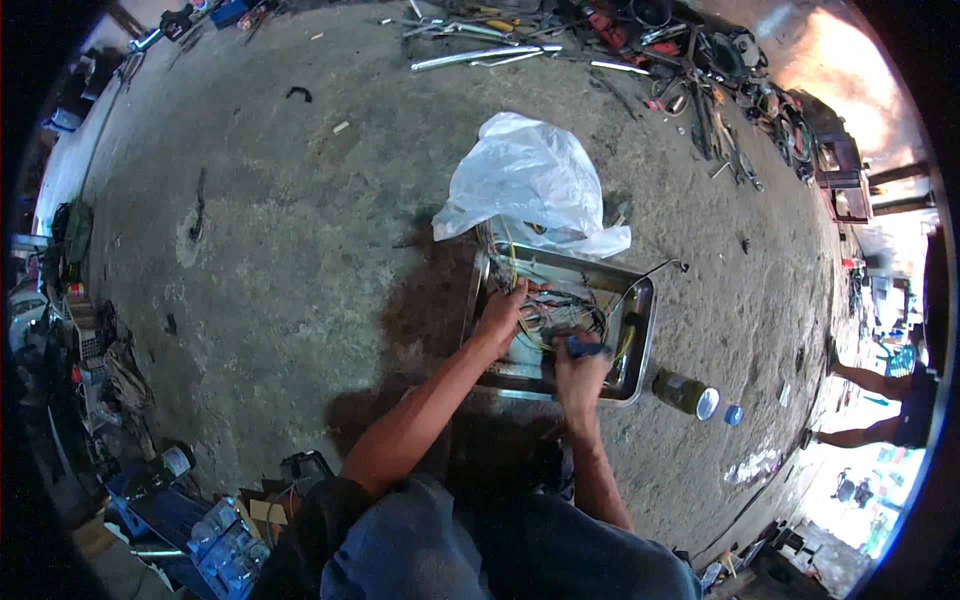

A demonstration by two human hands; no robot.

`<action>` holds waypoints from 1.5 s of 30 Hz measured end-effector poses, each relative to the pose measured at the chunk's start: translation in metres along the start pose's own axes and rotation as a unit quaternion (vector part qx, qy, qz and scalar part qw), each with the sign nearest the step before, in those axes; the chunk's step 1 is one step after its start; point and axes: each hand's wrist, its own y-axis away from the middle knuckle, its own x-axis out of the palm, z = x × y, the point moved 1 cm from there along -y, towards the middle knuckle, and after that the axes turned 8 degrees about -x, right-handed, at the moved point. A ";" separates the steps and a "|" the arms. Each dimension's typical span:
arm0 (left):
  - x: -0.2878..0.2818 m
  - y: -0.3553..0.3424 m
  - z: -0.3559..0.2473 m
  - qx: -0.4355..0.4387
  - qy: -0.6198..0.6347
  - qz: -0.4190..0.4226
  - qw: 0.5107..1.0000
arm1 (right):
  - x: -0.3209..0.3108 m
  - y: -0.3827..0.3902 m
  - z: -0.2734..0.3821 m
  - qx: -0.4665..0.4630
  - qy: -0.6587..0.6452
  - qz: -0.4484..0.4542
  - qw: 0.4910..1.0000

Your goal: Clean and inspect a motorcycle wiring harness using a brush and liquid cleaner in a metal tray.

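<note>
A bundle of thin coloured wires [566,306] lies in a shallow metal tray [647,345] on the floor before me. My left hand [503,318] is closed on the wires near the tray's left side. Just right of it, my right hand [580,380] grips a tool with a blue handle [584,348] over the wires; its working end is hidden or blurred. Behind the tray, a crumpled white plastic bag [525,175] partly covers more wires. A dark cable [648,277] with a bent end reaches over the tray's far right corner.
An olive-coloured bottle [680,392] lies right of the tray, with a blue cap [734,414] beside it. Wrenches and bars [480,57] are strewn at the far side. A blue crate [215,535] with bottles stands at the lower left. Another person's legs [870,382] show at the far right.
</note>
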 end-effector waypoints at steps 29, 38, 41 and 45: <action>-0.010 0.007 0.002 0.035 -0.072 -0.022 0.997 | -0.091 -0.001 0.009 0.156 -0.170 -0.118 0.966; 0.036 0.112 -0.032 0.118 -0.391 -0.116 0.905 | -0.109 0.049 -0.025 0.209 -0.047 -0.165 0.963; 0.076 0.130 -0.047 0.258 -0.460 -0.180 0.830 | -0.100 0.048 -0.040 0.182 -0.091 -0.139 0.969; 0.090 0.101 -0.054 0.194 -0.552 -0.007 0.811 | -0.074 0.028 -0.018 0.122 -0.064 -0.066 0.988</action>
